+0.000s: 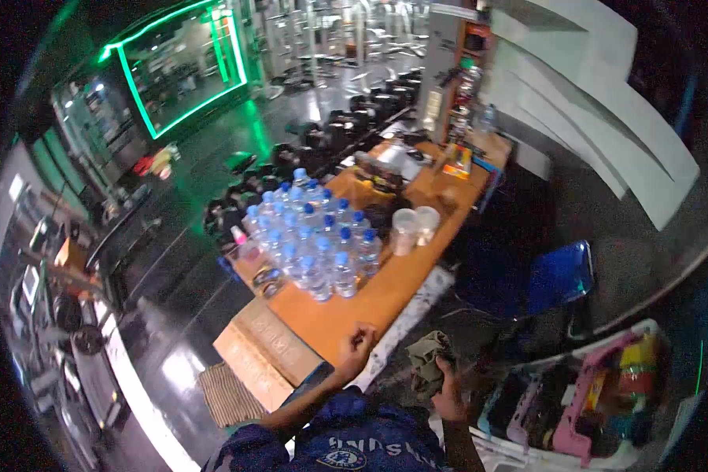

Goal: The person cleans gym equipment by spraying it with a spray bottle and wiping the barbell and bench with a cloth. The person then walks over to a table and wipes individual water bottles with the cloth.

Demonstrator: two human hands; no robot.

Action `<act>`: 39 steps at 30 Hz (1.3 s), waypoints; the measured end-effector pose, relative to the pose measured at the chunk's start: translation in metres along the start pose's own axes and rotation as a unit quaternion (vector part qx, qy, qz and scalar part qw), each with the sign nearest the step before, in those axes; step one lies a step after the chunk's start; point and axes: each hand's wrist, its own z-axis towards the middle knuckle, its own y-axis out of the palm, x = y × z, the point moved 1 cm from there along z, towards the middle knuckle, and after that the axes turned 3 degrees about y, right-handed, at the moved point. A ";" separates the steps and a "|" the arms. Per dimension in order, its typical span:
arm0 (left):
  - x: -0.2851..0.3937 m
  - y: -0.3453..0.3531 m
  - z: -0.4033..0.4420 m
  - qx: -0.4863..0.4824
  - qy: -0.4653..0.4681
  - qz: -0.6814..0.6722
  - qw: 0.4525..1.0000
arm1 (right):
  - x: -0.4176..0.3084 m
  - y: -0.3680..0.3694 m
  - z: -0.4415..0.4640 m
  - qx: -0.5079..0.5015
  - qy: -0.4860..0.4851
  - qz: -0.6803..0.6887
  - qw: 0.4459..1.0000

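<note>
In my right hand [450,393] is a crumpled dark green cloth [426,363], gripped at its right side beyond the table's near edge. My left hand [357,355] is over the near end of the orange-brown table [334,318], its fingers curled. Whatever those fingers may hold is too small and dark to make out. Beside my left forearm lies a cardboard box [267,354]. Farther up the table, many clear water bottles [315,236] with blue caps stand upright in a tight group.
Two stacks of clear plastic cups [406,232] stand right of the bottles. A blue chair [558,275] is to the right. A plastic shelf rack [578,409] with coloured items is at lower right. Dumbbells [338,126] line the table's far side. A striped mat [230,396] lies below the box.
</note>
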 end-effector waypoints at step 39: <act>-0.002 -0.086 0.044 0.076 0.096 0.380 0.917 | -0.067 0.155 0.238 -0.364 0.161 0.293 0.869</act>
